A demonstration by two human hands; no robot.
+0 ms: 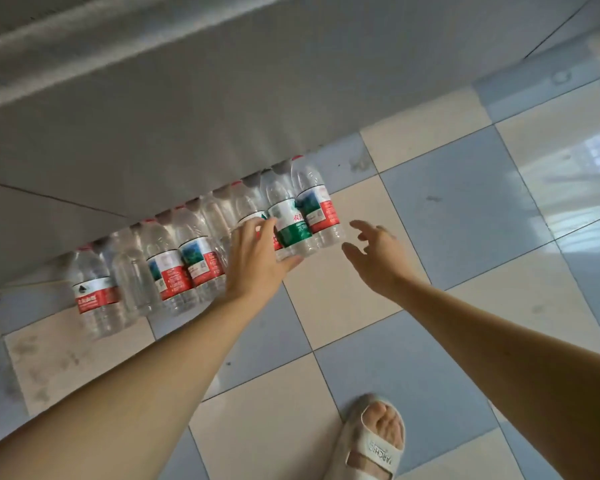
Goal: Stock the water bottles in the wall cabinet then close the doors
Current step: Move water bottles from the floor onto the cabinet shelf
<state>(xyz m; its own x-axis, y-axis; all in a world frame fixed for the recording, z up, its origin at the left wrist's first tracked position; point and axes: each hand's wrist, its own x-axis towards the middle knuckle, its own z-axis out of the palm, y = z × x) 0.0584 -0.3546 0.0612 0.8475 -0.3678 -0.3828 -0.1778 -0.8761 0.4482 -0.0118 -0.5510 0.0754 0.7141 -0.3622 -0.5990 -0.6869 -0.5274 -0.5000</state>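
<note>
A green-label bottle, stood in the row of bottles along the wall, is gripped by the left hand, while the right hand is spread just beside that bottle.

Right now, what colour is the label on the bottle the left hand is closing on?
Green and white, on the bottle at the left hand; head view.

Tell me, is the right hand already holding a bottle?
No, the right hand reaches with spread fingers, short of the red-label bottle at the row's end, holding nothing.
</note>
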